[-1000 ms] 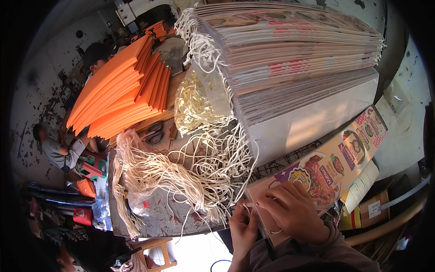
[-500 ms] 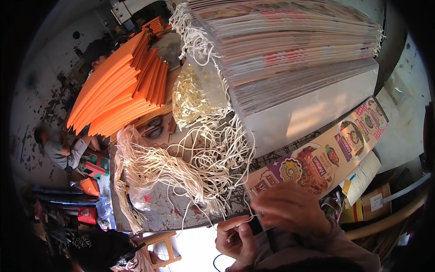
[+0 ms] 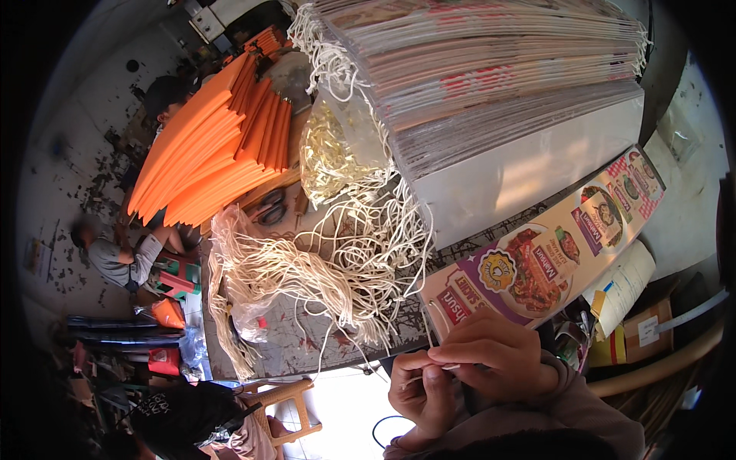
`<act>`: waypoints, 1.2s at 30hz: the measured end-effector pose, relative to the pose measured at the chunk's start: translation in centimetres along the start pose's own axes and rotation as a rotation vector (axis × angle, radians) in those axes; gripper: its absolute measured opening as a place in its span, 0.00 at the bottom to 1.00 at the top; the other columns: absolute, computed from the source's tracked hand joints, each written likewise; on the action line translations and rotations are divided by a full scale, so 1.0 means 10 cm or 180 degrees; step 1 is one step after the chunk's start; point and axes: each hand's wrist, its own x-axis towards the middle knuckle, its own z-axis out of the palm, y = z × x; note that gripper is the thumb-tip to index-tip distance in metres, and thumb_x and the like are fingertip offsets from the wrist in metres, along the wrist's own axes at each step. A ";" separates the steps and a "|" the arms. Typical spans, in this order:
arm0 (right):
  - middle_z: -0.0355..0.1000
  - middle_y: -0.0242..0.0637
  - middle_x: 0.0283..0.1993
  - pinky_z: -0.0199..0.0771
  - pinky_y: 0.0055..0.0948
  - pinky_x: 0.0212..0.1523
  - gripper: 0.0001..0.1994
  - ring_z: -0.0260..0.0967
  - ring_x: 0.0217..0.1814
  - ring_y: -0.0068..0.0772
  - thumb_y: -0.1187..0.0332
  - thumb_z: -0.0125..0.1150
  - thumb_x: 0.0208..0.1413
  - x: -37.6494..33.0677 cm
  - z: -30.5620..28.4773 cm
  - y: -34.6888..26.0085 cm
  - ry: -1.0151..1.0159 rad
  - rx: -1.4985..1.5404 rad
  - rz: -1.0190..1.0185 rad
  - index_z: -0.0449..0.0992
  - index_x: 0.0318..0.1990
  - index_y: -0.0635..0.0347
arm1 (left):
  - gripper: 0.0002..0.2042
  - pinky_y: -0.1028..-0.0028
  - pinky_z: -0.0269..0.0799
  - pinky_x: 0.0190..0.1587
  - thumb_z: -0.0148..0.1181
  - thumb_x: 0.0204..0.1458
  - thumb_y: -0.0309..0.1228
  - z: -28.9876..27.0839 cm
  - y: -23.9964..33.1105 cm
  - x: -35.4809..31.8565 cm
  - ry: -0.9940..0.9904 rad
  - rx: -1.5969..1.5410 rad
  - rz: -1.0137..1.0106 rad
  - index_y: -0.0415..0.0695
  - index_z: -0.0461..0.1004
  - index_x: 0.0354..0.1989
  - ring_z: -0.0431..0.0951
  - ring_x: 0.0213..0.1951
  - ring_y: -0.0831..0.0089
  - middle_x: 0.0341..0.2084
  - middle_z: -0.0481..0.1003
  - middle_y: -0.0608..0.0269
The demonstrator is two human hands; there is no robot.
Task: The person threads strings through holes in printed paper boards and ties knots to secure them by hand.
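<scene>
My left hand (image 3: 426, 395) pinches a white cord (image 3: 451, 366) between thumb and fingers, just off the table's near edge. Touching it from the right, my right hand (image 3: 491, 356) is closed, fingertips together on the same cord. Beside them lies a long printed hanging sign (image 3: 537, 261) with food pictures; its near left end is close to my fingers, and the cord runs up along that end. A tangled heap of white cords (image 3: 337, 284) lies left of the sign, partly over a clear plastic bag (image 3: 238, 307).
A tall stack of similar printed signs (image 3: 506, 100) with cords at their ends stands behind. Farther left are folded orange sheets (image 3: 207, 153), a bag of small gold pieces (image 3: 330, 146) and black scissors (image 3: 270, 207). People sit at the left, one near a wooden stool (image 3: 287, 402).
My right hand has come down and left to meet my left hand at the cord. The left hand has shifted slightly right, still pinching. The view has moved a little.
</scene>
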 end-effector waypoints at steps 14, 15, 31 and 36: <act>0.71 0.33 0.30 0.69 0.25 0.27 0.15 0.70 0.30 0.28 0.78 0.63 0.40 0.00 -0.02 -0.02 -0.0364 0.0354 0.0425 0.75 0.40 0.57 | 0.22 0.86 0.57 0.22 0.37 0.59 0.46 0.06 -0.09 0.03 0.0775 0.0223 0.0260 0.34 0.63 0.37 0.61 0.16 0.84 0.16 0.67 0.61; 0.71 0.33 0.30 0.68 0.25 0.27 0.15 0.69 0.30 0.28 0.78 0.63 0.39 -0.01 0.01 0.02 -0.0254 0.0337 0.0197 0.75 0.39 0.57 | 0.24 0.86 0.55 0.21 0.33 0.59 0.48 0.04 -0.10 0.04 0.0657 0.0033 0.0235 0.35 0.63 0.37 0.59 0.15 0.83 0.15 0.66 0.62; 0.68 0.25 0.28 0.61 0.22 0.28 0.13 0.66 0.26 0.22 0.71 0.68 0.34 -0.06 0.06 0.05 0.0022 -0.0566 -0.0476 0.75 0.32 0.55 | 0.36 0.67 0.53 0.49 0.15 0.52 0.60 -0.11 -0.16 0.10 -0.1184 -0.1161 0.0086 0.53 0.61 0.57 0.60 0.41 0.69 0.50 0.54 0.51; 0.68 0.25 0.29 0.61 0.24 0.30 0.13 0.66 0.27 0.23 0.70 0.68 0.35 -0.06 0.07 0.05 -0.0032 -0.0480 -0.0482 0.74 0.33 0.55 | 0.37 0.70 0.54 0.45 0.14 0.51 0.62 -0.11 -0.15 0.09 -0.1230 -0.1195 0.0148 0.52 0.55 0.61 0.58 0.37 0.71 0.50 0.54 0.50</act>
